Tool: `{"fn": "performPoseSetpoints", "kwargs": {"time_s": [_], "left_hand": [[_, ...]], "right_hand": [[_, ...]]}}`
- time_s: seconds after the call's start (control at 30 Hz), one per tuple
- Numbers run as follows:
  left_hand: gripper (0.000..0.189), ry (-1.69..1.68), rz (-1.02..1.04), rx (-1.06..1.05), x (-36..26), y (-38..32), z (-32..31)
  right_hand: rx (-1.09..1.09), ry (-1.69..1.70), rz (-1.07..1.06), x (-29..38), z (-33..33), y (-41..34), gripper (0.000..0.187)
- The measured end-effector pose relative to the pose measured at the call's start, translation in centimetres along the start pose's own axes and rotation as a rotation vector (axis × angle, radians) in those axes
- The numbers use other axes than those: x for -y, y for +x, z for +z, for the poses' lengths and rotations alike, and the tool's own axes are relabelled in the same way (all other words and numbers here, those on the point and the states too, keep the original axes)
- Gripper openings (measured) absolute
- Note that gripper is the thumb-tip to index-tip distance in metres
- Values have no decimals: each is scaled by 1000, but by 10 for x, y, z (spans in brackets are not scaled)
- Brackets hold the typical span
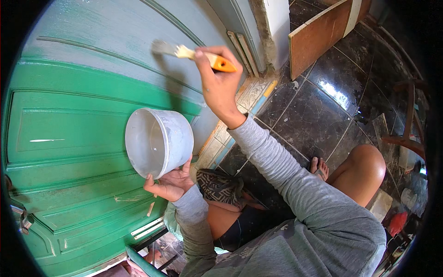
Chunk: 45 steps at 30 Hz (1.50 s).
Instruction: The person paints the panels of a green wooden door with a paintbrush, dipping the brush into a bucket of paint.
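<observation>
My right hand (pixel 221 83) grips the orange-and-cream handle of a paintbrush (pixel 207 59). Its grey-coated bristles are at the grey-painted upper part of a door (pixel 114 27); whether they touch it, I cannot tell. Below and left of it, my left hand (pixel 174 181) supports a whitish plastic tub (pixel 176 136) from underneath and the side. The tub is tilted, its open mouth facing left, with greyish paint on its inner walls. Behind the tub, the lower door panels (pixel 69 124) are green, with a small white mark on one panel.
Wooden strips (pixel 244 53) lean by the door frame. A brown board (pixel 318 34) stands on the dark tiled floor (pixel 311 114). A patterned bag or cloth (pixel 219 187) lies near my legs. At the right are a wooden chair-like frame (pixel 410 114) and a red item (pixel 398 223). Another person's hand (pixel 136 268) shows at the bottom.
</observation>
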<state>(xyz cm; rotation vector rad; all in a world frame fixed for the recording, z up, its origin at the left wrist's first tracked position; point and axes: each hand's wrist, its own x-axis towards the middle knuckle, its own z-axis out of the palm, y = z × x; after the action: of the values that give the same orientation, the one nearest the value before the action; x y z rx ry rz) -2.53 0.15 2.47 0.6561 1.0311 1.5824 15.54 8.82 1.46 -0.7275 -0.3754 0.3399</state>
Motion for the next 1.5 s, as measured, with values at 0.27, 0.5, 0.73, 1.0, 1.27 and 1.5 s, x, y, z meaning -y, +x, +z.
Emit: {"fn": "performPoseSetpoints", "kwargs": {"time_s": [0.27, 0.5, 0.73, 1.0, 1.27, 1.5], "left_hand": [[80, 19, -11, 9, -1, -4, 4], [77, 7, -13, -1, -3, 1, -2], [77, 32, -14, -25, -2, -3, 2], [78, 31, -6, -27, -3, 2, -3], [79, 14, 0, -3, -4, 1, -3], [78, 8, -8, 5, -6, 0, -6]], "right_hand": [[-195, -452, 232, -87, -91, -55, 12], [34, 20, 96, 15, 15, -1, 10], [-140, -137, 182, -87, -79, -63, 11], [30, -252, 106, -1, 6, -31, 10], [-123, -103, 198, -81, -66, -69, 7], [-60, -170, 153, -25, -12, -44, 9]]}}
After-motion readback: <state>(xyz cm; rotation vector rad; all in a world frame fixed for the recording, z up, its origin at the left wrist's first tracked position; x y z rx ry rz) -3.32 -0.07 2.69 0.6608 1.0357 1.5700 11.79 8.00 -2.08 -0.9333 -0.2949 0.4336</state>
